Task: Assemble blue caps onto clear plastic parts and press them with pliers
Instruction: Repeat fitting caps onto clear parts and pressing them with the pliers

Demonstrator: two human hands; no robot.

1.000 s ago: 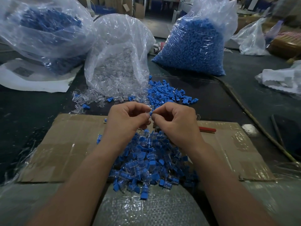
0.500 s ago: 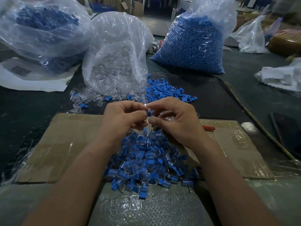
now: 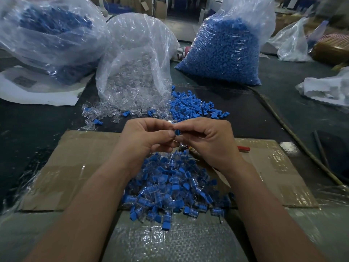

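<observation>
Head view: left hand (image 3: pixel 149 138) and right hand (image 3: pixel 208 140) meet above the pile (image 3: pixel 170 186) on the desk (image 3: pixel 37 127), fingers of both pinching a cap (image 3: pixel 177 132) — seat it square on the clear part, hidden in the grip, pushing straight.

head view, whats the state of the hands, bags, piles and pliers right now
left hand, pinches the blue cap
right hand, pinches the same blue cap from the other side
bag of clear parts, slumped, parts spilled at its base
bag of blue caps, standing, nearly full
pile of capped parts, heaped on the cardboard
pliers, lying on the cardboard, only a red handle shows
</observation>
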